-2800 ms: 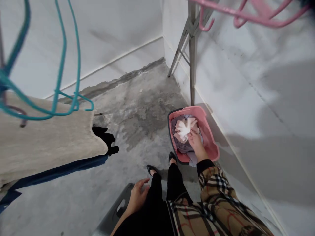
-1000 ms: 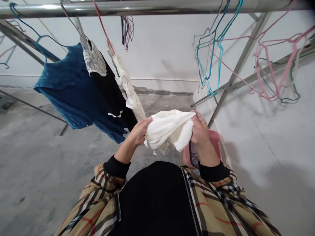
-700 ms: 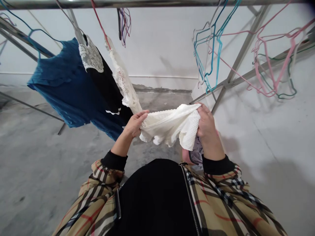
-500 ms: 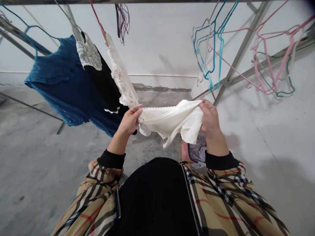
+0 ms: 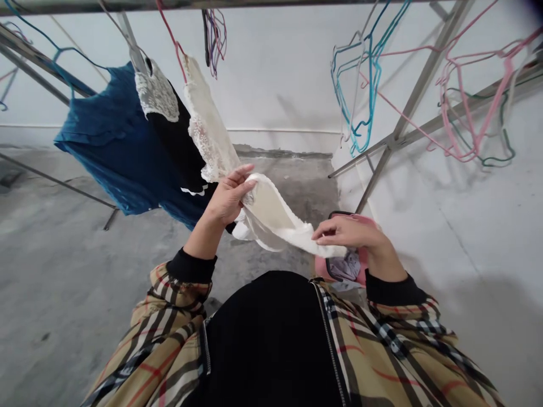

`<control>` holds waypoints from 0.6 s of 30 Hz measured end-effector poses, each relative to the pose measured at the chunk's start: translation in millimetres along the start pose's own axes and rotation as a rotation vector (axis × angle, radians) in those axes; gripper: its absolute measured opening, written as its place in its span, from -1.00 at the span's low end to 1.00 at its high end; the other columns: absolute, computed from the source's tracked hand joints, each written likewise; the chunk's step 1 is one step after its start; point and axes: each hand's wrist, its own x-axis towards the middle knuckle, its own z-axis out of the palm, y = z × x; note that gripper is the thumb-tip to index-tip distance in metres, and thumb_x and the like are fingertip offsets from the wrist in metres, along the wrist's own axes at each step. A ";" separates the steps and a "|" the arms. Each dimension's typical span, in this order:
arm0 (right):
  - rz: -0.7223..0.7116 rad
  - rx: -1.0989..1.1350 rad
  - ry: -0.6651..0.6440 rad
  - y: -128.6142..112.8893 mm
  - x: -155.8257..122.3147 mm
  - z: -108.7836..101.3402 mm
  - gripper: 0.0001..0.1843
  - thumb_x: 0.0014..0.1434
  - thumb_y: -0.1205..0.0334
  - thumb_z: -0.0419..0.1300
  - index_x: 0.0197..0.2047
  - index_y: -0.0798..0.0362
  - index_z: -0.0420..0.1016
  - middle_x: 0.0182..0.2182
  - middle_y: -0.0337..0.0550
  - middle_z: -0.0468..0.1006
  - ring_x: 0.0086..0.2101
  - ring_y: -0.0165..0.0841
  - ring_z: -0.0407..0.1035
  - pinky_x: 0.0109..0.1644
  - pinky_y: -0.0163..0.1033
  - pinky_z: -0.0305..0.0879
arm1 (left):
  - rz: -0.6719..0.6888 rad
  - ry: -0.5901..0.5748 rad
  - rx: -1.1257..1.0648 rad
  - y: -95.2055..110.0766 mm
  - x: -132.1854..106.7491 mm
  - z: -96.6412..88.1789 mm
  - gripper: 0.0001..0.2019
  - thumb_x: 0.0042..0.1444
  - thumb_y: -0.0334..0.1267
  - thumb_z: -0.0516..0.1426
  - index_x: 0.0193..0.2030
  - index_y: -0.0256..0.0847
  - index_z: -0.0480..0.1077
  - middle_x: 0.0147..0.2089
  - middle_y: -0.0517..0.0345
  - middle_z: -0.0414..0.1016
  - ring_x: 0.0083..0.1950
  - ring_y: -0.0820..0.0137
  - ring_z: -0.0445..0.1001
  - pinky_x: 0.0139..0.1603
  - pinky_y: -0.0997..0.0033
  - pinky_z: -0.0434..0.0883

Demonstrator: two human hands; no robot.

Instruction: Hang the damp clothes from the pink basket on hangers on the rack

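A white cloth garment [image 5: 280, 217] with a textured edge stretches between my two hands; its exact kind is unclear. My left hand [image 5: 231, 195] pinches its upper left end between thumb and fingers. At the lower right end, the bent fingers of my right hand [image 5: 348, 233] grip the cloth from above, with the thumb hidden. Just beyond my left hand hangs a white lace garment [image 5: 210, 124] on a red hanger [image 5: 177, 48]. Whether it joins the cloth in my hands cannot be made out. Below my right hand is a pink basket [image 5: 321, 268] with pale lilac cloth [image 5: 345, 265] inside.
A blue garment [image 5: 114, 147] and a black garment with a white lace top [image 5: 159, 99] hang at the left from the metal rail [image 5: 271, 4]. Blue hangers [image 5: 369, 96] and pink hangers [image 5: 475, 107] hang at the right near the rack's legs [image 5: 377, 169]. A white wall stands behind.
My right hand has moved down from the garment's upper right corner to its lower right end. The cloth now slopes down to the right, and more of the pink basket shows.
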 end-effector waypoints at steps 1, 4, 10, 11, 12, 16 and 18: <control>-0.022 0.017 0.060 -3.4 6.0 4.4 -0.72 0.07 0.10 0.32 -0.18 0.07 0.66 -0.34 -0.16 0.63 -0.38 -0.37 0.46 -0.32 -0.34 0.34 | -0.015 -0.043 0.024 -0.7 -2.3 6.4 -0.61 -0.07 -0.33 0.36 -0.05 -0.15 0.49 -0.27 0.21 0.53 -0.25 0.44 0.52 -0.24 0.50 0.46; -0.169 0.114 0.395 -15.4 32.7 21.0 -0.49 0.05 0.11 0.35 0.08 -0.01 0.53 -0.17 -0.15 0.61 -0.27 -0.36 0.45 -0.17 -0.28 0.38 | -0.061 -0.216 0.114 -3.7 -8.6 26.6 -0.62 -0.12 -0.31 0.39 -0.10 -0.20 0.51 -0.25 0.16 0.56 -0.21 0.37 0.54 -0.24 0.46 0.46; -0.287 0.110 0.514 -27.9 73.6 46.5 -0.53 0.09 0.18 0.26 0.09 0.05 0.50 -0.16 -0.15 0.62 -0.22 -0.30 0.48 -0.10 -0.21 0.39 | -0.042 -0.471 0.235 -10.8 -14.2 42.9 -0.64 -0.03 -0.23 0.34 -0.06 -0.24 0.50 -0.18 0.05 0.59 -0.13 0.29 0.56 -0.15 0.38 0.47; -0.276 0.097 0.538 -28.3 74.6 47.7 -0.58 0.11 0.20 0.23 0.05 0.06 0.53 -0.18 -0.15 0.63 -0.23 -0.30 0.49 -0.11 -0.21 0.39 | -0.006 -0.465 0.269 -13.5 -14.9 40.4 -0.63 -0.01 -0.23 0.33 -0.03 -0.24 0.49 -0.16 0.04 0.59 -0.12 0.30 0.55 -0.13 0.38 0.46; -0.269 0.087 0.566 -28.5 74.2 48.1 -0.62 0.13 0.22 0.20 0.02 0.06 0.55 -0.18 -0.15 0.63 -0.23 -0.30 0.49 -0.11 -0.21 0.39 | 0.037 -0.449 0.314 -17.0 -15.9 36.8 -0.63 0.02 -0.25 0.30 0.00 -0.23 0.48 -0.13 0.03 0.58 -0.11 0.32 0.55 -0.10 0.38 0.45; -0.258 0.063 0.678 -29.1 66.8 47.4 -0.70 0.15 0.25 0.14 -0.08 0.04 0.60 -0.16 -0.15 0.64 -0.19 -0.30 0.51 -0.10 -0.23 0.40 | 0.188 -0.310 0.626 -38.8 -21.1 20.2 -0.64 0.07 -0.40 0.18 0.05 -0.21 0.45 -0.08 0.05 0.56 -0.14 0.39 0.51 -0.08 0.40 0.42; -0.250 0.038 0.708 -29.5 63.4 46.8 -0.72 0.14 0.25 0.15 -0.11 0.05 0.61 -0.16 -0.14 0.64 -0.18 -0.30 0.52 -0.10 -0.24 0.40 | 0.236 -0.211 0.787 -51.1 -23.2 14.7 -0.64 0.05 -0.47 0.14 0.01 -0.21 0.47 -0.12 0.07 0.57 -0.18 0.41 0.49 -0.14 0.42 0.40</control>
